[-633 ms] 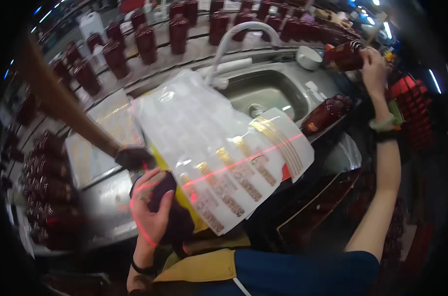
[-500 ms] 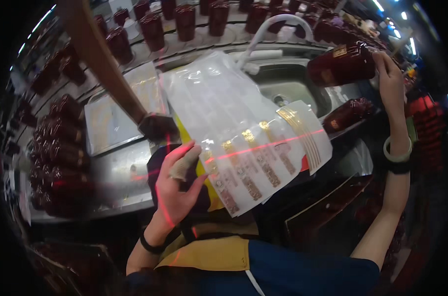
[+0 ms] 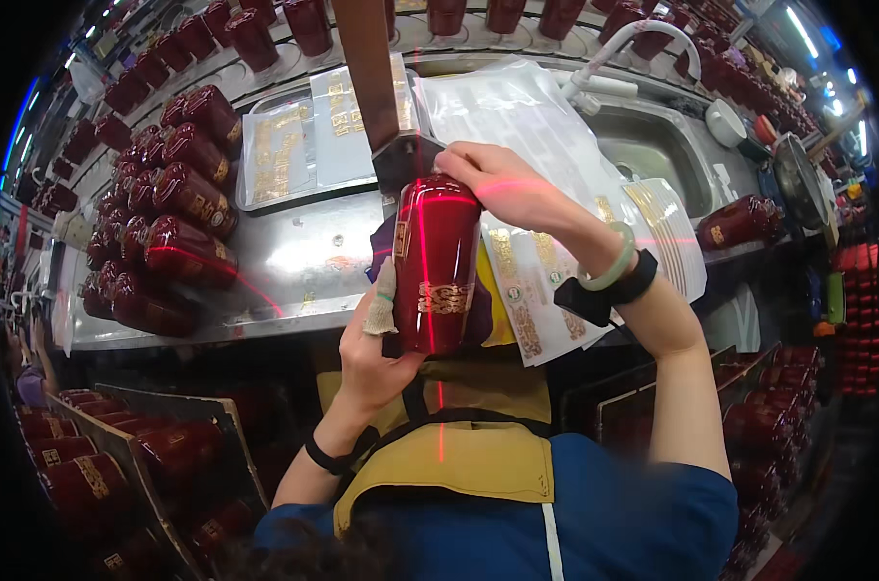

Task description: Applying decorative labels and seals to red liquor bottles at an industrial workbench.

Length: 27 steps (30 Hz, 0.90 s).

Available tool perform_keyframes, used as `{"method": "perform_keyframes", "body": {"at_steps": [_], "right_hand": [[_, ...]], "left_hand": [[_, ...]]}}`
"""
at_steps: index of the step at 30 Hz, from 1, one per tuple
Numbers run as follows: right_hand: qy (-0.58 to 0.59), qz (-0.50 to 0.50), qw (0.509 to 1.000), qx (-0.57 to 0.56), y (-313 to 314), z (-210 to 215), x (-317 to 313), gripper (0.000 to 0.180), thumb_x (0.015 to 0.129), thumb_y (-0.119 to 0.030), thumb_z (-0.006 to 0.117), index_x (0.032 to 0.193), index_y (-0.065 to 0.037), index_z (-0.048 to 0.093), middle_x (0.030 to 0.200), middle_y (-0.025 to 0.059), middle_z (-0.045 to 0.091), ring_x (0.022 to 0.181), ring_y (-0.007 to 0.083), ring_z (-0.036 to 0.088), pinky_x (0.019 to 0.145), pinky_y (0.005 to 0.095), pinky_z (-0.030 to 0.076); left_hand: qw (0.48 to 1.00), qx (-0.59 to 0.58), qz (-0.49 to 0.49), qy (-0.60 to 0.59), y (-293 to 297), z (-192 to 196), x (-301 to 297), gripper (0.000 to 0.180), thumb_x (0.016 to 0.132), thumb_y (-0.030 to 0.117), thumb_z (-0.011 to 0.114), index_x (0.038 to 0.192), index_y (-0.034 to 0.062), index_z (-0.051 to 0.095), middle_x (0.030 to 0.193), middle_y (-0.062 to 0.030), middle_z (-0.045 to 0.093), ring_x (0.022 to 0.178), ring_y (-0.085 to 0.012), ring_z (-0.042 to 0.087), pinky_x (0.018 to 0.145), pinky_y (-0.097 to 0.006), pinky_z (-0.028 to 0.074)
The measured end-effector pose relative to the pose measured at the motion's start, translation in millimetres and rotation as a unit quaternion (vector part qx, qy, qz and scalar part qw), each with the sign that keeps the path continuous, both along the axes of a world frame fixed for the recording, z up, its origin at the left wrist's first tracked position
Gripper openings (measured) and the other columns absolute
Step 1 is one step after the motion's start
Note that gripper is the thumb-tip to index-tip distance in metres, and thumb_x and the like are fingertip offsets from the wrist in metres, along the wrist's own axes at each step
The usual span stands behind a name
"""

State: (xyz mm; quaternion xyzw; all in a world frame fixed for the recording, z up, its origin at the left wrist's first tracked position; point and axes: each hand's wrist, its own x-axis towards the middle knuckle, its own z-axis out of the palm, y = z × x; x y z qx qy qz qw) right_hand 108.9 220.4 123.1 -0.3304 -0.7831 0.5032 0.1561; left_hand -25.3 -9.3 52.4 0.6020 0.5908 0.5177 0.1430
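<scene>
The dark red bottle (image 3: 438,266) stands upright in front of the person's chest, at the near edge of the steel desk (image 3: 294,257). The left hand (image 3: 379,344) holds a closed grip on the bottle's lower body, thumb bandaged. The right hand (image 3: 502,179) is clamped over the bottle's top. Label sheets (image 3: 546,281) lie just right of the bottle. A stack of red bottles (image 3: 168,223) lies well left of it. The sink (image 3: 652,145) sits beyond, to the right.
</scene>
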Motion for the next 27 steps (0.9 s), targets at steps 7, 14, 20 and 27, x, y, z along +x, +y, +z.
{"method": "perform_keyframes", "body": {"at_steps": [7, 14, 20, 27], "right_hand": [[-0.019, 0.057, 0.998, -0.021, 23, -20, -26, 0.032, 0.106, -0.036, 0.054, 0.120, -0.007, 0.051, 0.104, 0.0141, 0.069, 0.090, 0.0231, 0.064, 0.079, 0.0378, 0.050], [-0.018, -0.007, 1.000, 0.004, 35, -28, -34, 0.035, 0.108, -0.041, 0.055, 0.117, -0.008, 0.048, 0.092, 0.0053, 0.065, 0.080, 0.0112, 0.058, 0.063, 0.0271, 0.046], [0.096, -0.079, 0.991, -0.044, 45, -44, 5, 0.033, 0.107, -0.036, 0.058, 0.116, -0.005, 0.054, 0.102, 0.0082, 0.074, 0.089, 0.0141, 0.068, 0.071, 0.0280, 0.052], [-0.186, -0.330, 0.918, 0.116, 136, -91, 252, 0.036, 0.087, -0.038, 0.078, 0.102, -0.005, 0.077, 0.091, 0.0118, 0.077, 0.087, 0.0221, 0.073, 0.078, 0.0353, 0.055]], "left_hand": [[0.992, 0.035, 0.060, 0.103, 2, -5, -7, 0.071, 0.067, 0.018, 0.092, 0.127, -0.0050, 0.064, 0.106, -0.0199, 0.072, 0.099, -0.0392, 0.070, 0.106, -0.051, 0.050], [0.995, -0.039, 0.061, 0.076, 20, -17, -6, 0.072, 0.070, 0.017, 0.092, 0.132, -0.0045, 0.063, 0.132, -0.0234, 0.067, 0.132, -0.0447, 0.055, 0.115, -0.050, 0.040], [0.993, -0.080, 0.076, 0.037, 27, -30, -6, 0.098, 0.072, 0.010, 0.091, 0.155, -0.0035, 0.041, 0.146, -0.0219, 0.058, 0.124, -0.0285, 0.063, 0.107, -0.036, 0.048], [0.996, -0.077, 0.054, -0.005, 27, -25, -6, 0.098, 0.072, 0.008, 0.091, 0.155, -0.0054, 0.040, 0.149, -0.0217, 0.056, 0.135, -0.0301, 0.056, 0.114, -0.039, 0.042]]}}
